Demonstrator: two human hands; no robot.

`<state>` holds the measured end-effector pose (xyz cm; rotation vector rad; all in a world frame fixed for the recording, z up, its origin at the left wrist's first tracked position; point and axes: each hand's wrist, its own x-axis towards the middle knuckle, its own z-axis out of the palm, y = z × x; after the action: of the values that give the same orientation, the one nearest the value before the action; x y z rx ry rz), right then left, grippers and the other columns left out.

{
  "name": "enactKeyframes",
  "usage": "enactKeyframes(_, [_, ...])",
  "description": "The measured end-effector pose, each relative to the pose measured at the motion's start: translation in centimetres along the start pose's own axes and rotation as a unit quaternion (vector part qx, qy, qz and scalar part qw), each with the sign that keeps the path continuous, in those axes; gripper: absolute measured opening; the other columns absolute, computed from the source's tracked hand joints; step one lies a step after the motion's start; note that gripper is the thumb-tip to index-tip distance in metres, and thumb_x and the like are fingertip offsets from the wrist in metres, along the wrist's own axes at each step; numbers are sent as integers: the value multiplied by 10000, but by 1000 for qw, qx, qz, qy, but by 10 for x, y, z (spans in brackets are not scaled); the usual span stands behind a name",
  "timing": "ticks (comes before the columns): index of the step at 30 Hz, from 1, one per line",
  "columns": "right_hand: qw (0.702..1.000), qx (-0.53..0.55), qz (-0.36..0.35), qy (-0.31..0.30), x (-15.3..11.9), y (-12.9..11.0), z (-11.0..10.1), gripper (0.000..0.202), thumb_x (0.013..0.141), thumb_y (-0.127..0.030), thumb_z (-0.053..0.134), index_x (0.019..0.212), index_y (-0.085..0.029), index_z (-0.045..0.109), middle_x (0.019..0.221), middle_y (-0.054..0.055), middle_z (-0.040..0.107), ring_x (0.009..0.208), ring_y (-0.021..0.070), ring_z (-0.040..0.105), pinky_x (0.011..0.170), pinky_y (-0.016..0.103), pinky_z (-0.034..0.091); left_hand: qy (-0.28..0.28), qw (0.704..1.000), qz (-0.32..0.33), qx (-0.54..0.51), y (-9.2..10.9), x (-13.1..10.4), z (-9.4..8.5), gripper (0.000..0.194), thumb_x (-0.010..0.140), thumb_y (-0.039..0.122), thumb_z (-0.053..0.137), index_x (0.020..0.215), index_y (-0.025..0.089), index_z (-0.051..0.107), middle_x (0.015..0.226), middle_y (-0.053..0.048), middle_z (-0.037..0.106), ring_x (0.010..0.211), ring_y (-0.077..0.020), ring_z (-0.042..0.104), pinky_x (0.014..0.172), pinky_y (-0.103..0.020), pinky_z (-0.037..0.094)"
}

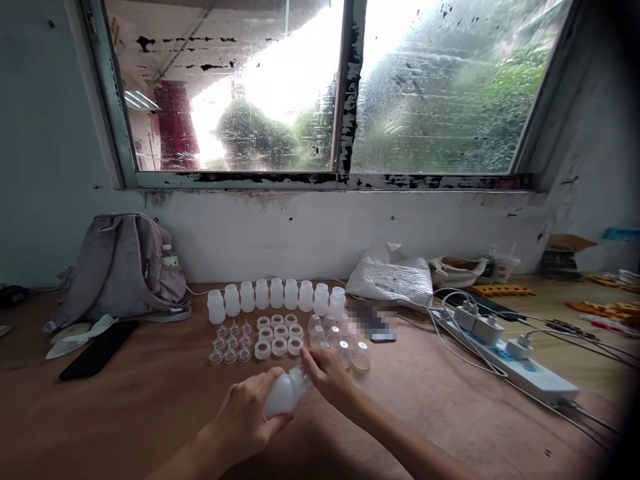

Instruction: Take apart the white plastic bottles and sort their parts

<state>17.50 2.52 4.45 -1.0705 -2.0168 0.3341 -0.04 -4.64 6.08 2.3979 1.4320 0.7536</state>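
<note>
My left hand (253, 407) is wrapped round the body of a translucent white bottle (283, 397), tilted with its top toward the upper right. At that top, the fingers of my right hand (325, 373) are closed on the bottle's neck end; they partly hide it. Behind my hands stands a row of white bottles (277, 293). In front of that row lie small clear nipple-like pieces (230, 342) at left, whitish rings (279, 346) in the middle and clear domed caps (361, 357) at right, partly behind my right hand.
A grey backpack (123, 273) and a black phone (99, 350) are at the left. Toward the back right sit a silver bag (393, 277) and a beige pouch (457, 272). A white power strip (540, 383) with plugs and loose cables lies at the right.
</note>
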Motion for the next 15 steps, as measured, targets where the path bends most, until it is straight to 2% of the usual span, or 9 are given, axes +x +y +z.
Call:
enactKeyframes(9, [1000, 5, -7, 2, -2, -8, -6, 474, 839, -337, 322, 406, -152, 376, 380, -34, 316, 370, 58, 272, 406, 220, 150, -18, 1000, -10, 6, 9, -3, -9, 307, 704, 354, 524, 992, 269, 458, 813, 6, 576, 733, -170, 544, 621, -240, 378])
enactKeyframes(15, [1000, 18, -2, -17, -9, -4, -6, 471, 848, -344, 304, 418, -153, 329, 390, -42, 277, 369, 54, 251, 411, 222, 156, -31, 1000, -4, -5, 11, -5, -10, 278, 697, 351, 538, 954, 275, 467, 816, 24, 587, 710, -150, 541, 588, -215, 367])
